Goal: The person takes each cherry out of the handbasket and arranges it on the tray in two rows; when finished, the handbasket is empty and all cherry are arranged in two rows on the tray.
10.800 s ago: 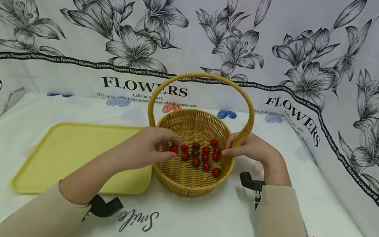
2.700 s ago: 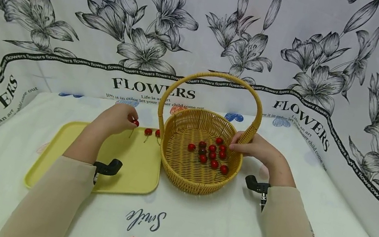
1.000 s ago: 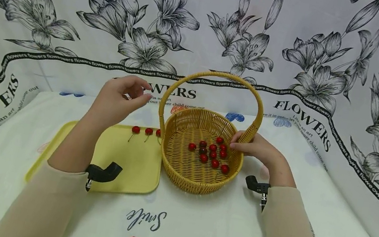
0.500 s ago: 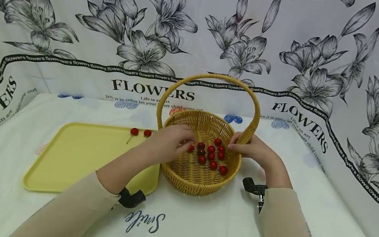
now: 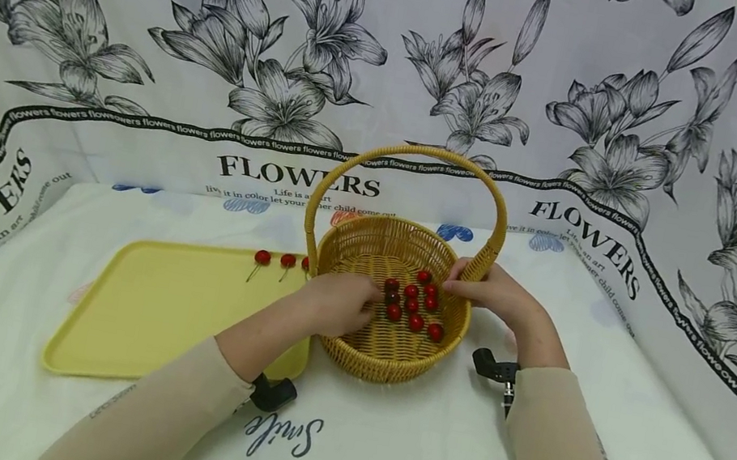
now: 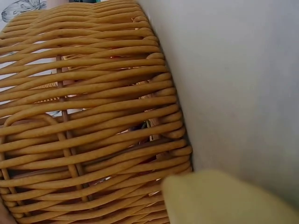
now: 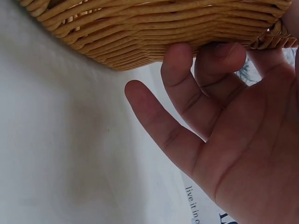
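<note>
A yellow wicker basket (image 5: 382, 362) with a tall arched handle holds several red cherries (image 5: 415, 322), one of them darker. My left hand (image 5: 339, 304) reaches over the basket's left rim, fingers pointing down inside; its fingertips and anything between them are hidden. Only the basket's woven wall (image 6: 84, 126) shows in the left wrist view. With the thumb inside and fingers outside, my right hand (image 5: 494, 293) grips the right rim at the foot of the handle. In the right wrist view, fingers (image 7: 180, 65) lie against the outer wall. Three stemmed cherries (image 5: 262, 257) line the tray's far edge.
The yellow tray (image 5: 162, 309) lies left of the basket, close against it, partly under my left forearm. A white cloth (image 5: 388, 455) printed with hearts and lettering covers the table. Behind stands a backdrop (image 5: 391, 102) with flower drawings.
Three cherries have come to lie in a row on the tray. My left hand has moved from above the tray rightward and down into the basket. The right hand keeps its grip.
</note>
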`<move>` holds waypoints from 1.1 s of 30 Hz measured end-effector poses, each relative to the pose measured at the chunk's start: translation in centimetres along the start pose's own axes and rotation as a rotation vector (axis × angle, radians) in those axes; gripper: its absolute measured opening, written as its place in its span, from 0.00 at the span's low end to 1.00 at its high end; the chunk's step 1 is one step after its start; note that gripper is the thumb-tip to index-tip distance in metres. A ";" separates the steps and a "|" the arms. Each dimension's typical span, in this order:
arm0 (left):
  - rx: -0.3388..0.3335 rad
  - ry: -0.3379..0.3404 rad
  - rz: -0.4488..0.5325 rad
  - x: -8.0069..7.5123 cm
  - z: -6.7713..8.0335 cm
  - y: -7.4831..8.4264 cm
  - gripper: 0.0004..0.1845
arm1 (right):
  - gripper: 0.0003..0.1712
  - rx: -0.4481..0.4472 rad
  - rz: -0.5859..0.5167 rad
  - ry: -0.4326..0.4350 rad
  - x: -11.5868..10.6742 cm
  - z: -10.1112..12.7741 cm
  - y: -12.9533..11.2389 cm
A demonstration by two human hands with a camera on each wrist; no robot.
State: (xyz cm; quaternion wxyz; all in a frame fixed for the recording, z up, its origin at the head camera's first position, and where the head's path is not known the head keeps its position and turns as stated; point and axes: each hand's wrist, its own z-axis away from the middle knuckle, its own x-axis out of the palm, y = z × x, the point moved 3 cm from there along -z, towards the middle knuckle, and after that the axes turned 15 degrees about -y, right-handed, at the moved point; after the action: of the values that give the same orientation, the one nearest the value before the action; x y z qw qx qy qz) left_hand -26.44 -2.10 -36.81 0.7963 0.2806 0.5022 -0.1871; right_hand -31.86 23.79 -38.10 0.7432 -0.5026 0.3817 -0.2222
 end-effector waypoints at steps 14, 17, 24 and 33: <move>-0.042 -0.004 0.081 -0.1 0.2 0.1 0.09 | 0.09 -0.008 0.013 0.002 0.0 -0.1 0.1; -0.067 -0.012 0.064 -0.2 0.3 0.3 0.07 | 0.09 -0.009 0.016 0.002 0.0 -0.1 0.2; -0.007 -0.011 0.129 -0.3 0.2 0.1 0.08 | 0.10 -0.002 0.012 0.007 0.0 -0.1 0.1; -0.004 -0.024 0.127 -0.1 0.3 0.2 0.01 | 0.10 -0.013 0.012 0.006 -0.1 -0.2 0.3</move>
State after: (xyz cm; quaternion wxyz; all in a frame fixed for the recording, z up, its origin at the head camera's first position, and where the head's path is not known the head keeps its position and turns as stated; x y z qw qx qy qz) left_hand -26.19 -2.17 -36.53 0.8132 0.3079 0.4741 -0.1385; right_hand -32.06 23.81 -38.35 0.7400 -0.5046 0.3885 -0.2166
